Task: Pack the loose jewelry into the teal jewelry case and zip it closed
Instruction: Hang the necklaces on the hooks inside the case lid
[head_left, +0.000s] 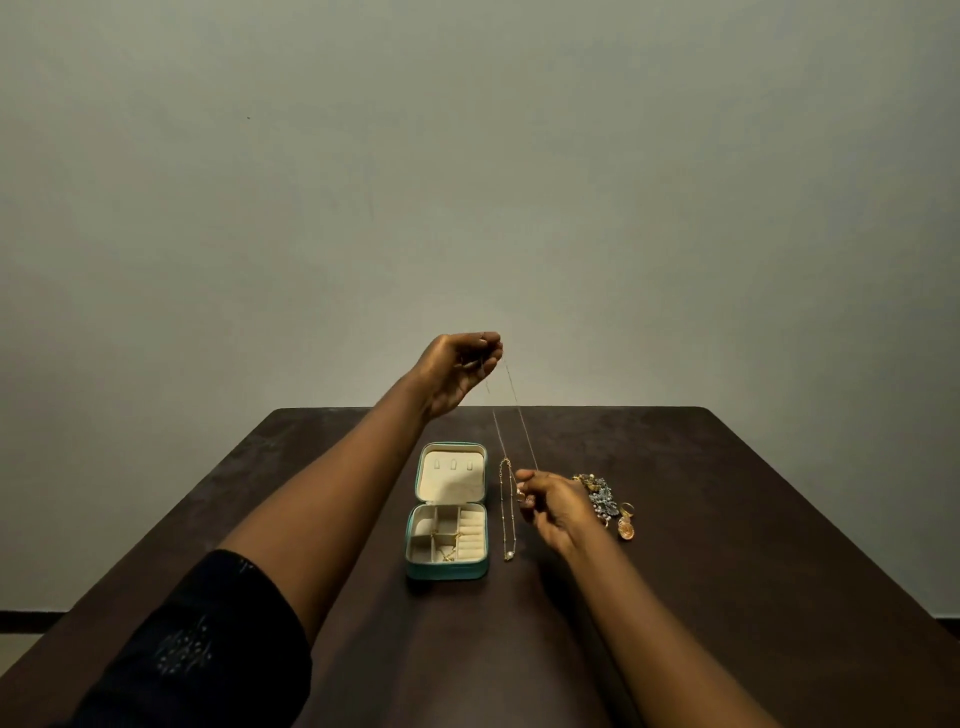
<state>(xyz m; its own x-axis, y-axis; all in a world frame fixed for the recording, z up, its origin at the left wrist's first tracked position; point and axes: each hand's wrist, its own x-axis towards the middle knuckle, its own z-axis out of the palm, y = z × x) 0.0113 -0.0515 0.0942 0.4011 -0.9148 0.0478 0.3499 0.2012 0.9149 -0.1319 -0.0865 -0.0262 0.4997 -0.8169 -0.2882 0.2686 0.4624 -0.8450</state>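
Here, a thin chain is strung between both hands over the counter.
Left hand is raised, fingertips pinching the chain's top; right hand pinches its lower end, just right of the open teal case.

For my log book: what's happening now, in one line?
left hand: holds chain up | right hand: pinches chain | case: open | pile: on table

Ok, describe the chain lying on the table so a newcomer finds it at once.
On the dark table, look just right of the open teal jewelry case. A gold chain lies there in a narrow loop, a pearl at its near end. Unlike the thinner necklace held between left hand and right hand, it rests flat.
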